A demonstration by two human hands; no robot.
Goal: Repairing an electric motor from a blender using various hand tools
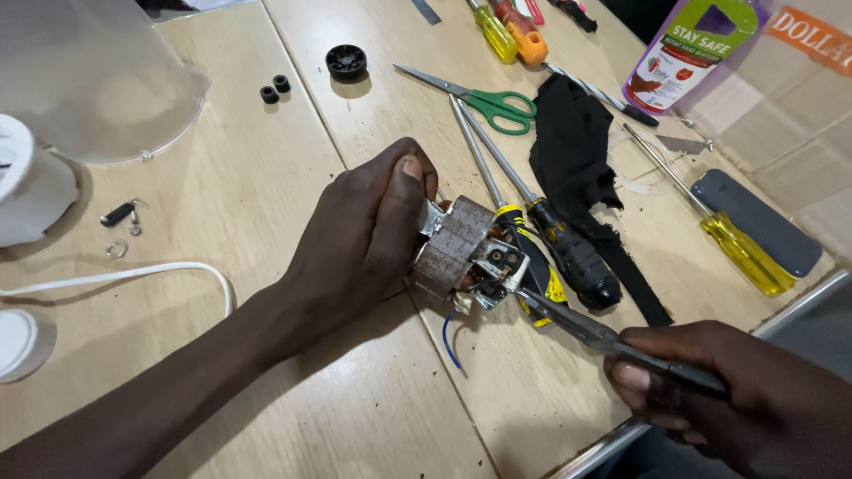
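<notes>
rusty laminated steel forms the body of the small electric motor (pixel 457 253), which sits near the centre of the pale wooden table (pixel 266 372). left hand (pixel 359 239) — wrapped around the motor's left end, thumb on top, fingers clenched on it. right hand (pixel 737 399), at the near right corner, is closed around the handles of a pair of pliers (pixel 595 333); the plier tips reach the white plastic fitting at the motor's right end. a thin blue wire (pixel 449 341) hangs from the motor's near side.

just behind the motor lie two long screwdrivers with black-and-yellow handles (pixel 568 257), side by side, shafts pointing far. a black cloth (pixel 572 146) lies to their right. green-handled scissors (pixel 484 102) lie farther back, blades pointing left. a screwdriver with a clear yellow handle (pixel 745 253) rests at right, beside a dark flat rectangular object (pixel 754 222).

packages and labels — a purple bottle (pixel 688 49) with a white, green and red label lies at the far right; next to it stands a cardboard box (pixel 799 98) with an orange printed strip.

at far left: a clear plastic cover (pixel 89 80), a white cable (pixel 124 277), a black round wheel (pixel 346 62) and two small black rings (pixel 275 89).
</notes>
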